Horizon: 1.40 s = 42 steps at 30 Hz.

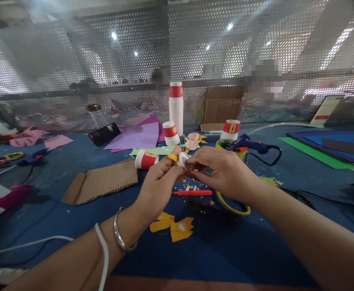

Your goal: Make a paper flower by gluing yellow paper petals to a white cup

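My left hand [158, 182] and my right hand [225, 169] meet over the middle of the table. Between their fingertips is a small white round piece [183, 159], pinched from both sides, with a yellow paper strip [172, 157] sticking out at its left. What the piece is made of I cannot make out. Beneath the hands lie a red pen [195, 193] and small paper scraps. Closer to me are cut yellow-orange paper shapes [181, 230], one with a whitish spot. Just beyond the fingers sit round patterned discs [191, 144] with yellow paper petals.
A tall stack of paper cups [176, 109] rises at the back, near single cups [147, 160]. Corrugated cardboard [110, 180] lies left. A blue glue gun [252, 142] rests at right with its cable. Purple sheets [134, 135] and a phone [104, 134] lie behind.
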Each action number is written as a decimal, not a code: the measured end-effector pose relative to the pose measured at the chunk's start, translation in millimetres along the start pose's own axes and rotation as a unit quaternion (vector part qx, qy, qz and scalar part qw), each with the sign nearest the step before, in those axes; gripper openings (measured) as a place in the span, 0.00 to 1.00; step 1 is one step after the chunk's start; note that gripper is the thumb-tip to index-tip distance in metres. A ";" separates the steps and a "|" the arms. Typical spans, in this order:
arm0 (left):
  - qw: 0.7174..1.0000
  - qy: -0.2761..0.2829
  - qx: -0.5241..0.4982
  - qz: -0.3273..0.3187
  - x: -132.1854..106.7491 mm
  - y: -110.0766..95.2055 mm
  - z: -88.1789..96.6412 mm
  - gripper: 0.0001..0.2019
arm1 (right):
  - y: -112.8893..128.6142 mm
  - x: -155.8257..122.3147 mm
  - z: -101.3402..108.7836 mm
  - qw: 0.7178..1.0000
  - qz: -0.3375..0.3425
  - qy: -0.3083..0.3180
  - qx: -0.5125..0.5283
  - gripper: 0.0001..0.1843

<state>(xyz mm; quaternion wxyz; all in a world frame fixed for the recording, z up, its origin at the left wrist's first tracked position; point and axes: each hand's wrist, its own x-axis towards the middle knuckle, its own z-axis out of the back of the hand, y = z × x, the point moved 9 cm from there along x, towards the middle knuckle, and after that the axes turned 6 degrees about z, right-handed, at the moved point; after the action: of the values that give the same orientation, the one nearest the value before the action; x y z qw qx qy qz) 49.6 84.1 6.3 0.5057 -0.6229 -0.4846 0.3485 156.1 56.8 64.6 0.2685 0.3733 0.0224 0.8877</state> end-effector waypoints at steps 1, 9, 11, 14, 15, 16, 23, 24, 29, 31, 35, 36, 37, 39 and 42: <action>1.000 -0.008 -0.008 0.002 0.3 -0.6 1.2 0.16 | 0.3 0.1 -0.1 1.000 0.002 0.001 -0.001 0.03; 0.999 -0.031 -0.025 0.002 0.7 1.1 5.1 0.08 | 3.0 1.2 -1.8 1.000 0.008 0.009 -0.009 0.01; 0.999 -0.026 -0.022 0.005 -0.6 1.3 3.1 0.10 | 2.9 1.0 -2.0 1.000 0.007 0.006 -0.007 0.01; 0.999 -0.024 -0.021 0.017 -1.5 1.9 1.9 0.16 | 2.1 0.5 -4.7 1.000 0.005 0.013 -0.015 0.03; 0.999 -0.029 -0.025 0.025 -1.2 2.6 3.0 0.17 | 1.6 0.3 -6.1 1.000 0.004 0.017 -0.021 0.03; 0.998 -0.036 -0.032 0.034 -0.6 3.4 5.0 0.19 | 1.2 0.0 -7.5 0.999 0.005 0.021 -0.026 0.03; 0.993 -0.029 -0.052 0.101 7.7 9.6 13.3 0.12 | -0.3 -1.6 -9.1 1.000 0.018 0.002 -0.012 0.05; 0.993 -0.021 -0.043 0.111 8.6 10.6 14.1 0.11 | -0.1 -1.9 -9.1 1.000 0.021 0.001 -0.010 0.05; 0.992 0.009 0.027 0.120 12.6 8.1 23.0 0.15 | 6.4 -2.0 -9.7 0.999 0.048 0.006 -0.025 0.07; 0.992 0.029 0.038 0.121 14.3 6.2 24.9 0.17 | 10.2 -1.7 -10.1 0.997 0.060 0.007 -0.041 0.08; 0.990 0.044 0.004 0.136 18.3 4.9 28.2 0.16 | 19.0 -2.0 -0.6 0.993 0.079 -0.042 -0.075 0.11; 0.990 0.043 -0.012 0.135 19.4 3.8 28.9 0.15 | 20.3 -2.4 4.2 0.992 0.076 -0.063 -0.084 0.11; 0.990 0.040 -0.029 0.132 20.5 2.3 29.6 0.15 | 20.8 -3.1 9.4 0.989 0.069 -0.087 -0.093 0.11; 0.990 0.029 -0.056 0.125 21.9 -0.9 31.7 0.14 | 20.7 -5.0 19.7 0.984 0.049 -0.134 -0.106 0.09; 0.989 0.007 -0.077 0.123 21.7 -4.4 35.7 0.12 | 15.6 -6.7 25.1 0.983 0.014 -0.162 -0.087 0.04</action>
<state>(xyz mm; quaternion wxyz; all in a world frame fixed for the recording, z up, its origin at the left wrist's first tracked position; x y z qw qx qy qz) 21.7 115.4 3.0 0.4130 -0.7173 -0.4258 0.3655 169.7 36.1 82.1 0.2882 0.4874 -0.1040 0.8177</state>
